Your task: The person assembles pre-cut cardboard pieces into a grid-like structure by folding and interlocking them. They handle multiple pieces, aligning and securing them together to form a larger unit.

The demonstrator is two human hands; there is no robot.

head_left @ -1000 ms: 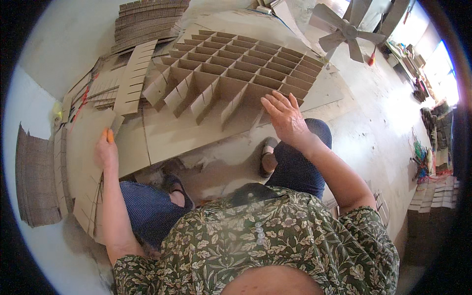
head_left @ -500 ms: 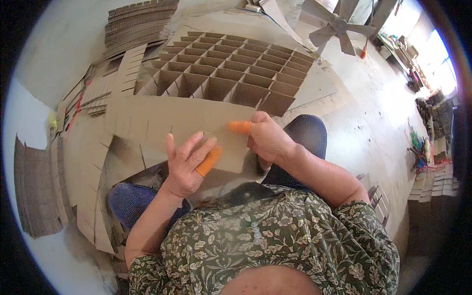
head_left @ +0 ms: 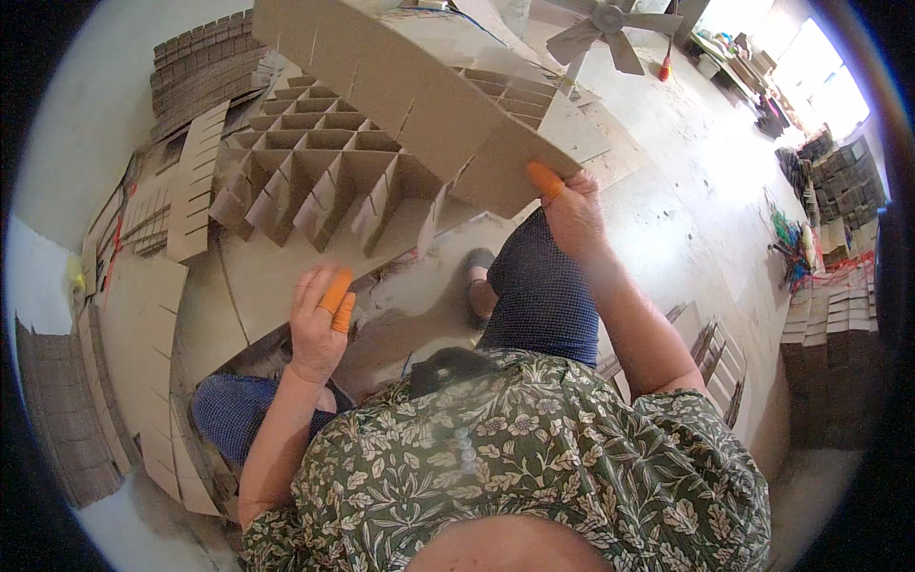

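Observation:
My right hand [head_left: 578,217], with an orange finger cot on the thumb, grips the near right end of a long slotted cardboard strip [head_left: 419,100]. The strip slants up to the far left, above a cardboard divider grid [head_left: 329,164] of interlocked pieces, and hides part of its cells. Several upright pieces stick out at the grid's near side. My left hand [head_left: 317,329] hovers in front of the grid, open and holding nothing. Orange finger cots cover two of its digits.
Slotted strips [head_left: 198,181] lie left of the grid. Cardboard stacks stand at the far left [head_left: 205,71], near left [head_left: 62,410] and right [head_left: 829,372]. A fan [head_left: 608,19] stands at the back. My knees flank the board under the grid.
My right hand has lifted the strip and swung it up to the right, over the grid. My left hand has come off the strip and moved down to the left.

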